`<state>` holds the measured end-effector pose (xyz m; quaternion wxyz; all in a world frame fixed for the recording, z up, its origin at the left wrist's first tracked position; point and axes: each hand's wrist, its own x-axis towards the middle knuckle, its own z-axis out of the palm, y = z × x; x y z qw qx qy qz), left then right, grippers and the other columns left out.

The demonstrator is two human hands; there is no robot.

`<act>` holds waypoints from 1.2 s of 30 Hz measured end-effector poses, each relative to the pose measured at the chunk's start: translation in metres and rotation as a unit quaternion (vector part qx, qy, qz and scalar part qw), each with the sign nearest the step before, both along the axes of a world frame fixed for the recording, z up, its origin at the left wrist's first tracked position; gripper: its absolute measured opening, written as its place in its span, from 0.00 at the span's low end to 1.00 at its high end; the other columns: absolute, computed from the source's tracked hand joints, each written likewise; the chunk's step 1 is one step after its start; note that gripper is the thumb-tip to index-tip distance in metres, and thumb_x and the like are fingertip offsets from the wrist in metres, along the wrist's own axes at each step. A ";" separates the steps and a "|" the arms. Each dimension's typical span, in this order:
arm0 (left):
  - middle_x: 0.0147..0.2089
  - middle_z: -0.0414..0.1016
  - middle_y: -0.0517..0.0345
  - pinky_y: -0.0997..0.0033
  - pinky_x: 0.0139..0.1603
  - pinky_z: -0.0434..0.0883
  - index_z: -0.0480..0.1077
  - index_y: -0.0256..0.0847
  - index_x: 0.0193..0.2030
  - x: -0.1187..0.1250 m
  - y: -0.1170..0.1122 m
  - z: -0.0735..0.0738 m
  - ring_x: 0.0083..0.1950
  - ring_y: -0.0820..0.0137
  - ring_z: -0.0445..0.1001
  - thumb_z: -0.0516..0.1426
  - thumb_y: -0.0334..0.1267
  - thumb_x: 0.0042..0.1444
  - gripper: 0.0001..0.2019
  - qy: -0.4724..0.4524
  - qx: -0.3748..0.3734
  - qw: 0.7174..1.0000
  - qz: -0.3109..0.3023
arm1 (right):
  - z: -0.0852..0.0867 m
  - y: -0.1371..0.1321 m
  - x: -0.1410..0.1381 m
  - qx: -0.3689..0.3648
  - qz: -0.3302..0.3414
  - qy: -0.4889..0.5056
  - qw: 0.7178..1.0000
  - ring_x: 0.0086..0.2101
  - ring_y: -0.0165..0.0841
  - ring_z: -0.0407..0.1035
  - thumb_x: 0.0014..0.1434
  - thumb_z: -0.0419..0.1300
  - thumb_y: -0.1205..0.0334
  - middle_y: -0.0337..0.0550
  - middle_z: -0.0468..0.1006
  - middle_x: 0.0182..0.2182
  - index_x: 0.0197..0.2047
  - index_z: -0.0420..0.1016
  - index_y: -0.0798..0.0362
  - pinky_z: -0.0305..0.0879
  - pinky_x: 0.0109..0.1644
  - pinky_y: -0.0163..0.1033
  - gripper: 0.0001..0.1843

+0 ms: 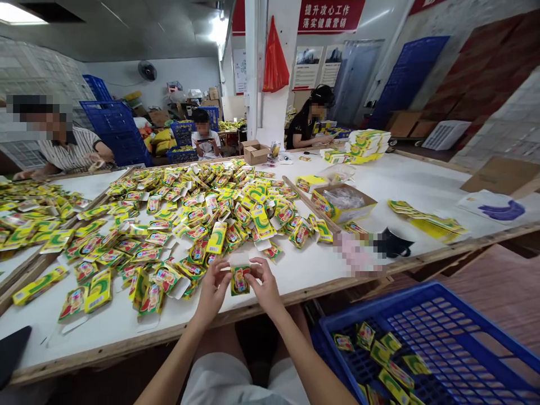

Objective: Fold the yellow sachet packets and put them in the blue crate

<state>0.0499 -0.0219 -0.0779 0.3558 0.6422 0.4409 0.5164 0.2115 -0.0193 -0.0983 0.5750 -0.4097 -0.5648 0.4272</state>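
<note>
Between my two hands, near the front edge of the table, is a small yellow-green printed carton [240, 281] held upright, with its white top flap raised. My left hand [215, 284] grips its left side between thumb and fingers. On the other side, the thumb and fingers of my right hand [262, 281] pinch the carton's right edge. Right beyond the hands lies a wide heap of similar cartons [185, 225], many with white end flaps sticking out.
A blue plastic crate [422, 298] with several cartons inside stands low at the right. Wooden strips [310, 202] divide the white table [422, 174]. An open yellow box [343, 202] holds clear plastic. Co-workers sit at the left [71, 140] and far side [306, 126].
</note>
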 end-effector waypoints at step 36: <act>0.38 0.77 0.54 0.71 0.40 0.69 0.73 0.37 0.39 0.020 0.000 -0.006 0.38 0.68 0.73 0.58 0.41 0.57 0.09 -0.071 -0.090 0.993 0.025 | 0.023 0.008 0.000 0.020 -0.034 -0.162 0.986 0.29 0.31 0.70 0.57 0.57 0.62 0.40 0.77 0.29 0.32 0.74 0.52 0.66 0.33 0.35 0.06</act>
